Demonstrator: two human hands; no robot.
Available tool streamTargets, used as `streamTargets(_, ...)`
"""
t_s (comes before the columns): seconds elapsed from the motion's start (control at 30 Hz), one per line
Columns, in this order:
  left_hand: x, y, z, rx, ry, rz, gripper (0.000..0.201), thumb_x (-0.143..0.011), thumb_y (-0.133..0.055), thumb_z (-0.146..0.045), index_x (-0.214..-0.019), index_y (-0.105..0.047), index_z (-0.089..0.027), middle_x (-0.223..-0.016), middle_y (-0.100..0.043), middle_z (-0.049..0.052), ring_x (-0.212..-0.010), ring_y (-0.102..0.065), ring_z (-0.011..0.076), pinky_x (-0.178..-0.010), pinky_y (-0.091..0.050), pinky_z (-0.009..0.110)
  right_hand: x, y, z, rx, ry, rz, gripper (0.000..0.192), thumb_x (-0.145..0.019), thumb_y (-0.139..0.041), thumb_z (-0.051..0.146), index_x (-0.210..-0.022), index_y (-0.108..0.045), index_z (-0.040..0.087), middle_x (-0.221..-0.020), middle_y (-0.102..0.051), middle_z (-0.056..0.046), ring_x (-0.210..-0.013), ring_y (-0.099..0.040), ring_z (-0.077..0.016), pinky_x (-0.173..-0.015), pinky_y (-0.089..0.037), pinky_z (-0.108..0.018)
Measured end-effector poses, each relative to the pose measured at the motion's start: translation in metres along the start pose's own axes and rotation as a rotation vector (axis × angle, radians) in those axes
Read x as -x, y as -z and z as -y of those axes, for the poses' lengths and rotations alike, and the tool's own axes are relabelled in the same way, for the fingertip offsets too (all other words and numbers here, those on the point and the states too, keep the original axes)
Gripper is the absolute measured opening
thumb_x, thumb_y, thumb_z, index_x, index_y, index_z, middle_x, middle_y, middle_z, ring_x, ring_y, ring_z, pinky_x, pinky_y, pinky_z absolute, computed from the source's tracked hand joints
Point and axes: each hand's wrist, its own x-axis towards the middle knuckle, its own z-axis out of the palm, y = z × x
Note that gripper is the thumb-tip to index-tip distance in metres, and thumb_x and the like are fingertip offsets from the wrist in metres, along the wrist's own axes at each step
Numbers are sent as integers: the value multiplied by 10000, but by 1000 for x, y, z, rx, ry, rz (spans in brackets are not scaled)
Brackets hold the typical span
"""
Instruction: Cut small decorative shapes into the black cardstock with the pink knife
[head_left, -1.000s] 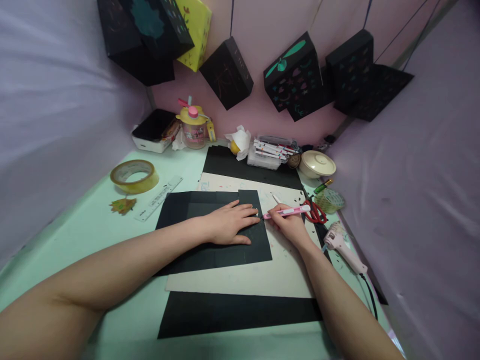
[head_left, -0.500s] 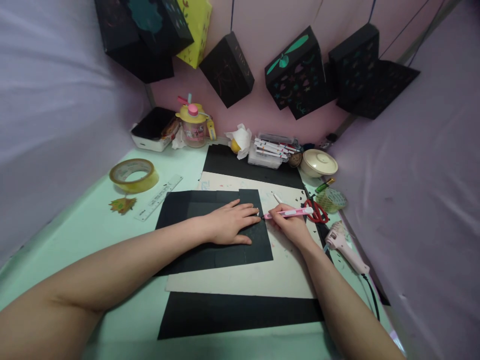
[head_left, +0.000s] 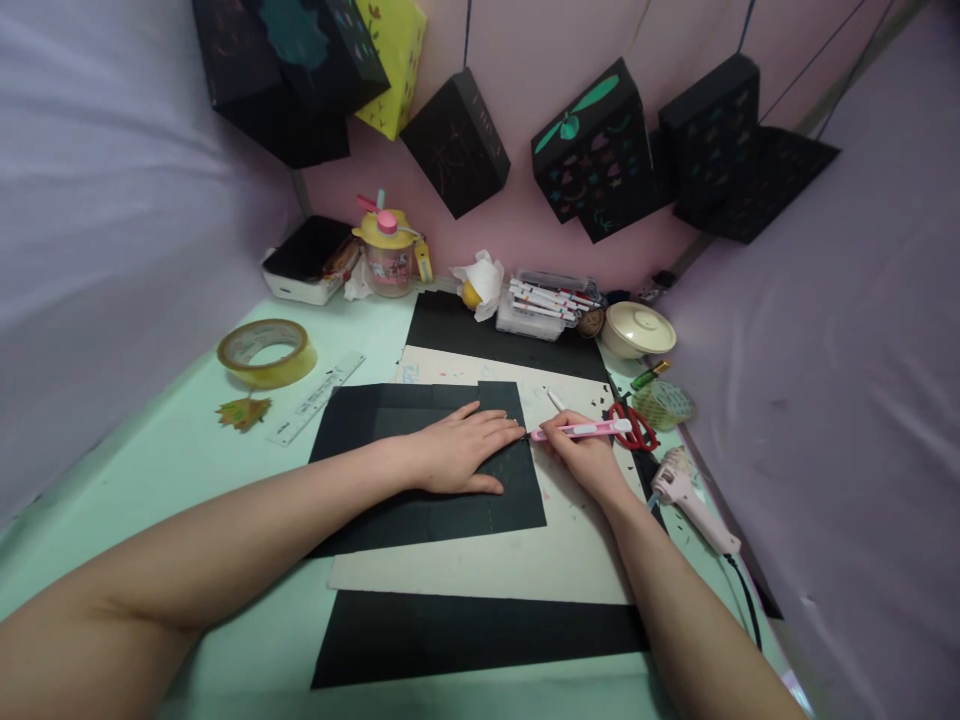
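My left hand lies flat on a folded black card, fingers stretched toward its right edge. In my right hand is a slim pink-and-white craft knife, held like a pen. Its dark tip touches the card's right edge, just beside my left fingertips. The card rests on a white board, which lies over a larger black sheet. A white pen-like stick lies just beyond my right hand, partly hidden. Red-handled scissors are to the right of the knife's rear end.
At right lie a pink glue gun, a patterned tape roll and a lidded bowl. Left are a tape roll, a leaf and a ruler. Behind stand markers and a cup. Black boxes hang above.
The front fingers of my left hand have drawn closer together and a little nearer the knife tip. The knife has shifted very slightly. Everything else stays in place.
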Motion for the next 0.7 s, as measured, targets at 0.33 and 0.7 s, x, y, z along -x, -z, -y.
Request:
streamTargets(0.33, 0, 0, 2, 26, -8, 3, 743, -893, -495, -617, -1475, -302, -196, -1541, -323, 97, -1452, -208, 276, -1178, -101, 477, 0, 0, -3, 34, 72, 61, 199, -833, -586, 331, -708, -639, 185, -662, -618, 0, -614, -530, -143, -604, -399, -257)
streamTargets(0.7, -1, 2, 0, 23, -1, 21, 718, -896, -508, -600, -1454, -338, -181, -1539, -325, 106, -1451, -209, 279, -1177, -90, 477, 0, 1, -3, 32, 71, 30, 178, -819, -596, 313, -703, -646, 186, -643, -618, 2, -613, -543, -147, -604, -410, -259)
